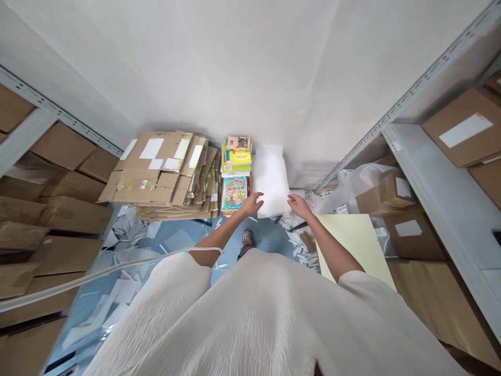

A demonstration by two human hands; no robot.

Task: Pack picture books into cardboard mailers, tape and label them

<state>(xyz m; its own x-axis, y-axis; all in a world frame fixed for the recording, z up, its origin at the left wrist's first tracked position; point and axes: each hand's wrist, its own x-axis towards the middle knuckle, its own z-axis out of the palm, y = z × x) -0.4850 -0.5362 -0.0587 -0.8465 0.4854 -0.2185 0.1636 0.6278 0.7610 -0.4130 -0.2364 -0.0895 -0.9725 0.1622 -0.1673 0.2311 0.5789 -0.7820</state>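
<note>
Mid-frame, our left hand (254, 204) and right hand (299, 206), both partly open, no grip visible, equally near, flank white rectangular paper sheets (271, 177), long axis up-frame.

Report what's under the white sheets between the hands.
Past the near edge of the white sheets, a dark bar and blue floor show. Whatever the sheets rest on directly is covered.

White sheets (271, 180) are flanked by the left hand (253, 204) and right hand (299, 206), both half-curled; contact cannot be confirmed. Books (236, 193) are stacked beside the sheets, flattened cartons (156, 172) piled farther left.
</note>
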